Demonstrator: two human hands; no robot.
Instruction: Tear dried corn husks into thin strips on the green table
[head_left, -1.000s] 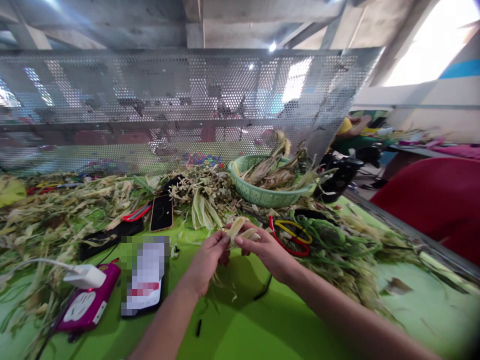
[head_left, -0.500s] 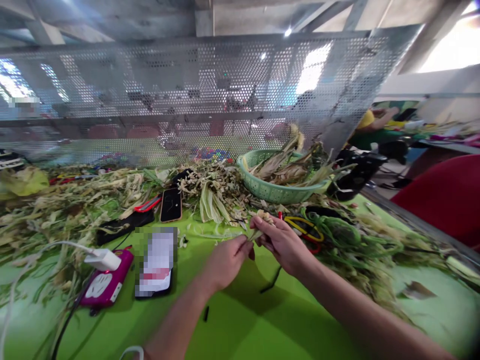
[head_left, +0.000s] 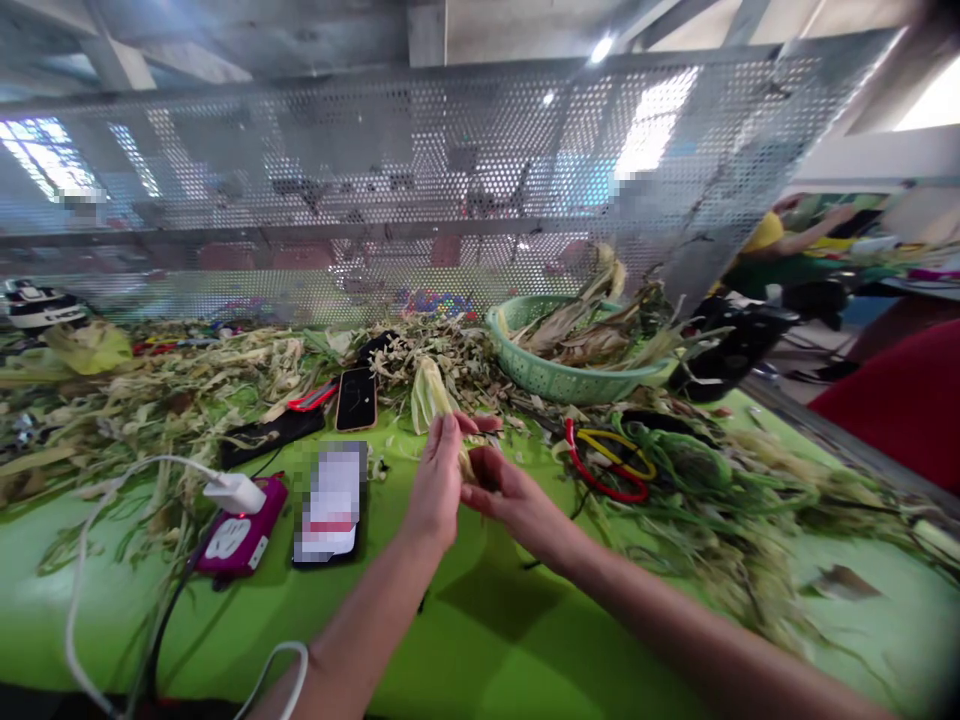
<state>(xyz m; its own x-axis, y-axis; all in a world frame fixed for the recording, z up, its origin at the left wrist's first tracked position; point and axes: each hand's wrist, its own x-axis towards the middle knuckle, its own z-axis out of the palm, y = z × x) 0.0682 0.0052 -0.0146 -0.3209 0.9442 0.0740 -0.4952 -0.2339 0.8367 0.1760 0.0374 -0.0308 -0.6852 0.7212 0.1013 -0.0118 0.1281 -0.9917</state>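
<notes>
Tabletop: bright green surface [head_left: 487,660], bare at the near edge, strewn with husk scraps further back.
Power: magenta socket block [head_left: 238,535] at left, white plug [head_left: 235,493] seated in it.
Near phone: phone [head_left: 330,505], face up just right of the block, its display blurred out.
Work in hand: pale corn-husk strip [head_left: 466,464], held between the two hands above the tabletop; mostly hidden by fingers.
Left grip: left hand [head_left: 437,485] upright, thumb and fingers closed on the strip.
Right grip: right hand [head_left: 510,492] pinches the strip from the other side, thumb beneath.
Right of hands: red loop [head_left: 592,478] around a yellow one, beside tangled green twine [head_left: 686,462].
Mid-table: second phone [head_left: 357,398], dark; fanned husk [head_left: 429,392] just beyond the left fingertips, contact unclear.
Basket: green, perforated [head_left: 577,382], filled with dry husks.
Backdrop: perforated metal screen [head_left: 360,130].
</notes>
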